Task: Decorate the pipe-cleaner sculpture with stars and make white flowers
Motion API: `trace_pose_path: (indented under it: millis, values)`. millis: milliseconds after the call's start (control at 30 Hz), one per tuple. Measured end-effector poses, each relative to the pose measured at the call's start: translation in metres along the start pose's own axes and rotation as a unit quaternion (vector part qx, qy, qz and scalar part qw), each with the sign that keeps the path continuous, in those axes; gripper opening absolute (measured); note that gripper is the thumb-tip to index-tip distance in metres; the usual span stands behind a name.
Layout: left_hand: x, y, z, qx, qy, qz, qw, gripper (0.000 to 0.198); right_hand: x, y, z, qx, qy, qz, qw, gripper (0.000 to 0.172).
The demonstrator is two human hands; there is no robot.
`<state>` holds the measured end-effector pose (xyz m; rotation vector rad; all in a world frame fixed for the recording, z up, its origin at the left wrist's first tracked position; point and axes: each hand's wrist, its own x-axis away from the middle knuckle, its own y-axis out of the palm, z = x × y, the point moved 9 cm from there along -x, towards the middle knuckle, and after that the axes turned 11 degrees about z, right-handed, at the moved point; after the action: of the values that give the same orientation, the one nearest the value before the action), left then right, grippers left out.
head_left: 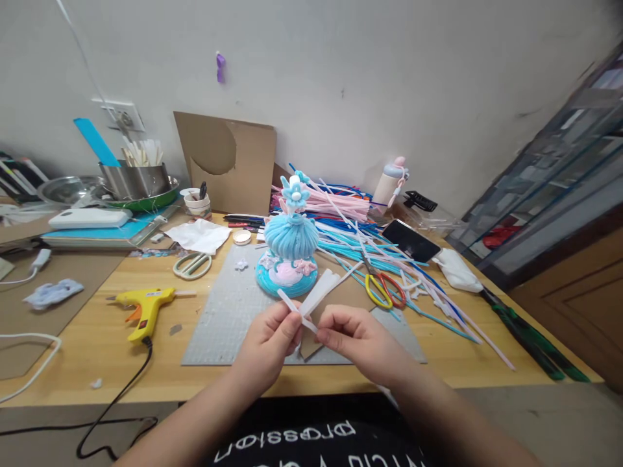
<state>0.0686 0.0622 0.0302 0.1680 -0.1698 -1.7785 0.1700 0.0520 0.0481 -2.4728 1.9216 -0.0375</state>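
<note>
A bundle of white pipe cleaners (pixel 318 290) fans up and to the right from my left hand (pixel 270 334), whose thumb and fingers pinch its lower end. One short white piece crosses the bundle at that pinch. My right hand (pixel 357 337) grips the lower right end of this crossing piece between thumb and fingertips, its other fingers curled in. Just beyond my hands stands a light-blue pipe-cleaner figure (pixel 291 235) with a full pleated skirt and a flower on top. It rests on a round blue and pink base (pixel 286 274).
Under my hands lie a grey cutting mat (pixel 214 324) and cardboard. Left are a yellow hot glue gun (pixel 146 308), white-handled scissors (pixel 192 266) and a white tissue (pixel 198 235). Right are yellow-and-red-handled scissors (pixel 379 290), loose pipe cleaners (pixel 341 243), a phone (pixel 410 240) and green-handled pliers (pixel 528 337).
</note>
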Motion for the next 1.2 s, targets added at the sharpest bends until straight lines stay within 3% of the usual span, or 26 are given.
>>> trace_pose_path:
  millis: [167,300,400,467,567,633,733,800,900,1000,1100,1200]
  values:
    - [0.012,0.018,0.017,-0.168,0.042,-0.118,0.978,0.036,-0.004,0.003,0.018,-0.074,0.169,-0.142,0.972,0.025]
    - [0.023,0.035,0.028,-0.273,0.089,-0.201,0.937,0.034,-0.007,0.003,0.015,-0.005,0.222,-0.194,0.956,0.017]
    - [0.026,0.041,0.029,-0.329,0.118,-0.225,0.909,0.03,-0.006,0.005,0.006,0.061,0.236,-0.221,0.944,0.011]
    - [0.024,0.039,0.025,-0.377,0.133,-0.214,0.891,0.027,-0.007,0.004,-0.005,0.145,0.185,-0.223,0.946,0.01]
    - [0.017,0.031,0.016,-0.421,0.13,-0.17,0.882,0.026,-0.007,0.004,-0.031,0.342,0.004,-0.176,0.923,0.01]
    - [0.012,0.024,0.012,-0.408,0.115,-0.131,0.896,0.025,0.0,0.006,-0.05,0.462,-0.125,-0.1,0.873,0.013]
    - [0.006,0.013,0.011,-0.338,0.086,-0.062,0.935,0.028,0.016,0.014,-0.063,0.558,-0.247,0.0,0.792,0.02]
    - [0.004,0.007,0.008,-0.266,0.047,-0.027,0.962,0.033,0.026,0.019,-0.063,0.554,-0.295,0.033,0.778,0.022]
    - [0.004,0.002,-0.002,-0.139,-0.042,-0.005,0.989,0.04,0.032,0.02,-0.059,0.494,-0.32,0.052,0.807,0.025]
    - [0.008,0.005,-0.009,-0.027,-0.116,-0.022,0.993,0.044,0.03,0.014,-0.052,0.388,-0.294,0.05,0.872,0.02]
    - [0.015,0.01,-0.011,0.05,-0.16,-0.055,0.984,0.041,0.023,0.004,-0.036,0.249,-0.21,0.054,0.944,0.017]
    - [0.02,0.013,-0.012,0.084,-0.19,-0.083,0.975,0.036,0.012,-0.002,-0.012,0.105,-0.1,0.045,0.989,0.02]
